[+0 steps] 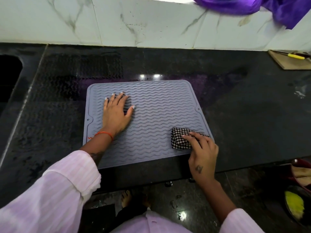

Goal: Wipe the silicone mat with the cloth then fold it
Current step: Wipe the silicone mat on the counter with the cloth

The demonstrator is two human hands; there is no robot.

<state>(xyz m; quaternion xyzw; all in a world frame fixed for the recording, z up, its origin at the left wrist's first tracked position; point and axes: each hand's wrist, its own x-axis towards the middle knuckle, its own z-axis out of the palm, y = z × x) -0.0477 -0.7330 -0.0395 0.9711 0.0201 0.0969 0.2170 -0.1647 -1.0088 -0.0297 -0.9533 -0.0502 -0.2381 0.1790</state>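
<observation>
A grey silicone mat (156, 105) with wavy ridges lies flat on the black counter, its near edge at the counter's front. My left hand (117, 113) presses flat on the mat's left half, fingers spread. A folded black-and-white checked cloth (180, 137) sits on the mat's near right corner. My right hand (202, 153) holds the cloth down, fingers curled over its right side, which they partly hide.
The black counter (244, 115) is wet, with a ridge imprint left of the mat. A sink opening (8, 76) is at far left. A wooden board (291, 62) with a yellow-handled tool sits at back right. Purple fabric (252, 5) hangs over the marble wall.
</observation>
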